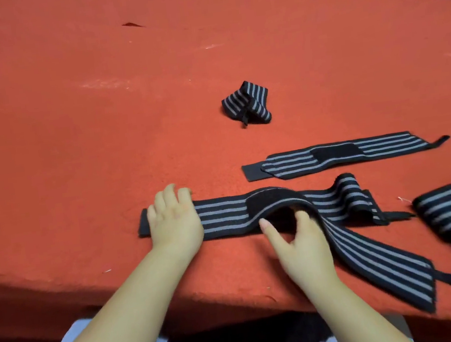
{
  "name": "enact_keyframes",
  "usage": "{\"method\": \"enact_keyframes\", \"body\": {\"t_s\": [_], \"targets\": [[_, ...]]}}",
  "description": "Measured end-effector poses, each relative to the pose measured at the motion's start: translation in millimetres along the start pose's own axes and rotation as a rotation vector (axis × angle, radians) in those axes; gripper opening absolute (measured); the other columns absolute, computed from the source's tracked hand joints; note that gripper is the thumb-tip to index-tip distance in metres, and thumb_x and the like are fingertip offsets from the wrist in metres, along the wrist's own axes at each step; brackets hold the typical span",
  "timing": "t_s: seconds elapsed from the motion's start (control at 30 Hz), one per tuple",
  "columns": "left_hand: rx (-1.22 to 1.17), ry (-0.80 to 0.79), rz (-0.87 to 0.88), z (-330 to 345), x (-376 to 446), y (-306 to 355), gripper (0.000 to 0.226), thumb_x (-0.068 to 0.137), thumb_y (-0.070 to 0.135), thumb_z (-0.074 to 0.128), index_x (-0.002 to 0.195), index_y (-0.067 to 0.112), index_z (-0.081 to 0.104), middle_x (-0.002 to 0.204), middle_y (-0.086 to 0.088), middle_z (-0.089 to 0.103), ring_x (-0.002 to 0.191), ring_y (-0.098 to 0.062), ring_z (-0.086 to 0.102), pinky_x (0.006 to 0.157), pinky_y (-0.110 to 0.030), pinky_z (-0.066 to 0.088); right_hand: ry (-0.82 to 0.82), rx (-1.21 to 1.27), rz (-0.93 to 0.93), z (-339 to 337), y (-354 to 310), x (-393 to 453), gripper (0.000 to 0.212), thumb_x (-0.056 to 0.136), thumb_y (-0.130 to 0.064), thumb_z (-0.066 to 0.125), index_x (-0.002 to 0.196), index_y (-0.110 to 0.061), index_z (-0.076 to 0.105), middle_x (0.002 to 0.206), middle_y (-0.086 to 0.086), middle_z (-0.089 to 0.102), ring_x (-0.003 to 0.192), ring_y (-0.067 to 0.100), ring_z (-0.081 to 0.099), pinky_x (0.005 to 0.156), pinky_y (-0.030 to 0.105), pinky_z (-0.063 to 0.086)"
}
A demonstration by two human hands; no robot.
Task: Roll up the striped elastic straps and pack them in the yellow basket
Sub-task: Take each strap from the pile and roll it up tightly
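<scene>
Black-and-grey striped strap (224,213) lies at six o'clock on the red cloth (72,132); left hand (173,219) presses its end flat, right hand (297,236) lifts the middle. Rolling comes next; no basket visible.

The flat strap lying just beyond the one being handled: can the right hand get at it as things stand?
Probably yes. The flat strap lies open on the red table, nothing on it. The right hand is under the near strap and would have to let go and pass over it first.
</scene>
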State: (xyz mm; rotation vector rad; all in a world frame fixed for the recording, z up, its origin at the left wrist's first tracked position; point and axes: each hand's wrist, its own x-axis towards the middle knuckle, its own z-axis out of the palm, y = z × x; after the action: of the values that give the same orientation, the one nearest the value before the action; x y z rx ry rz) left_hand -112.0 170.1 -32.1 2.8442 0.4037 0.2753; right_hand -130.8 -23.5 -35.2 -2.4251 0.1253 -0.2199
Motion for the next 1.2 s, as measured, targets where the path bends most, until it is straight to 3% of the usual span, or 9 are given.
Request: {"method": "enact_keyframes", "body": {"t_s": [0.1,0.17,0.33,0.43,0.57,0.83,1.0,1.1,1.2], "targets": [[0.02,-0.124,0.116,9.5,-2.5,17.2,0.056,0.088,0.008,0.038,0.142,0.023,0.03,0.156,-0.006,0.018,0.143,-0.023,0.015,0.115,-0.041,0.008,0.087,0.689,0.341,-12.5,-5.6,3.2,0.041,0.085,-0.05,0.06,0.094,-0.01,0.06,0.1,0.003,0.063,0.1,0.021,0.058,0.094,0.034,0.04],[0.035,-0.128,0.116,13.5,-2.1,16.2,0.056,0.089,0.01,0.036,0.142,0.027,0.03,0.156,-0.002,0.019,0.144,-0.019,0.014,0.116,-0.04,0.004,0.289,0.978,0.484,-28.7,-1.0,12.4,0.031,0.089,-0.041,0.061,0.081,-0.011,0.06,0.089,-0.001,0.063,0.09,0.018,0.058,0.091,0.035,0.043],[0.017,-0.088,0.115,12.5,-4.0,14.2,0.056,0.089,0.01,0.039,0.141,0.028,0.034,0.154,0.001,0.025,0.142,-0.016,0.019,0.115,-0.036,0.005,0.606,0.639,0.327,-77.1,25.5,45.9,0.029,0.093,-0.014,0.057,0.111,0.009,0.057,0.112,0.018,0.062,0.106,0.023,0.058,0.085,0.022,0.039],[0.01,-0.092,0.105,12.1,-4.0,16.2,0.055,0.088,0.01,0.04,0.14,0.028,0.037,0.153,0.0,0.028,0.141,-0.016,0.022,0.114,-0.036,0.008,0.533,0.408,0.262,-88.0,45.7,68.2,0.032,0.094,-0.012,0.054,0.108,0.017,0.056,0.106,0.025,0.061,0.104,0.03,0.058,0.096,0.034,0.04],[0.029,-0.082,0.116,11.9,-2.6,14.6,0.055,0.087,0.011,0.04,0.14,0.028,0.037,0.152,0.0,0.029,0.14,-0.015,0.023,0.113,-0.035,0.011,0.426,0.239,0.224,-97.8,62.8,86.3,0.035,0.096,-0.015,0.052,0.097,0.02,0.056,0.106,0.036,0.06,0.103,0.043,0.057,0.084,0.038,0.037],[-0.029,-0.161,-0.012,3.2,8.8,38.4,0.055,0.082,0.006,0.045,0.133,0.026,0.041,0.139,0.0,0.043,0.132,-0.022,0.033,0.113,-0.045,0.017,0.262,0.277,0.442,-99.9,98.7,87.7,0.037,0.086,-0.034,0.065,0.087,0.001,0.056,0.087,0.016,0.062,0.09,0.033,0.061,0.083,0.041,0.046],[-0.295,-0.126,0.239,12.4,0.2,96.1,0.039,0.092,0.024,0.048,0.131,0.02,0.047,0.135,-0.001,0.051,0.128,-0.021,0.041,0.11,-0.035,0.025,-0.065,0.398,0.639,-116.4,94.7,73.5,0.064,0.089,-0.057,0.049,0.078,0.004,0.063,0.055,0.013,0.06,0.048,0.022,0.054,0.049,0.026,0.042],[-0.191,-0.277,0.489,22.5,-5.8,130.9,0.062,0.088,0.057,0.047,0.139,0.024,0.036,0.145,0.001,0.039,0.136,-0.017,0.029,0.116,-0.039,0.013,-0.332,0.603,0.775,-115.8,85.8,59.5,0.073,0.09,-0.062,0.039,0.101,0.005,0.062,0.07,0.014,0.071,0.058,0.019,0.066,0.047,0.023,0.049],[-0.096,-0.386,0.571,31.1,-3.9,152.5,0.087,0.079,0.071,0.048,0.147,0.024,0.022,0.155,-0.002,0.021,0.143,-0.018,0.014,0.118,-0.043,0.003,-0.347,1.147,0.879,-111.0,80.3,56.0,0.072,0.094,-0.047,0.045,0.14,0.007,0.031,0.112,0.025,0.062,0.084,0.029,0.065,0.053,0.031,0.058]]}}
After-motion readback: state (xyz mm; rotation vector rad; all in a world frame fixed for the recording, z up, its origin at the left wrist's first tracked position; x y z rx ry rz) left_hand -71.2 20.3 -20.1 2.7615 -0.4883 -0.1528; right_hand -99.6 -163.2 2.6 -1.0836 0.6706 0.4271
